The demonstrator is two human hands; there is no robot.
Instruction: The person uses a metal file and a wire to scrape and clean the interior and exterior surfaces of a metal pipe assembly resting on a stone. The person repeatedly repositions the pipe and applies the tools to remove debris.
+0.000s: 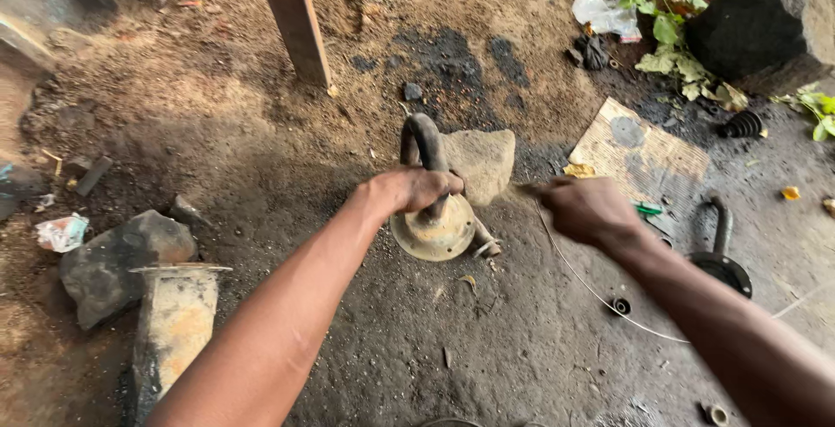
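Outdoors, two bare hands work at a rusty round flange part (432, 229) standing on the oily dirt floor (522, 349).

Left of that part lie a dark rock (122, 262) and a pale metal block (174, 323). The left hand (416, 190) is clamped around the part's curved black pipe (423, 142), in front of a flat stone (481, 162). Right of it, the right hand (587, 210) is closed on a blurred thin tool; a wire (591, 292), stained cardboard (639, 153) and a second, black flange (720, 266) lie beyond.
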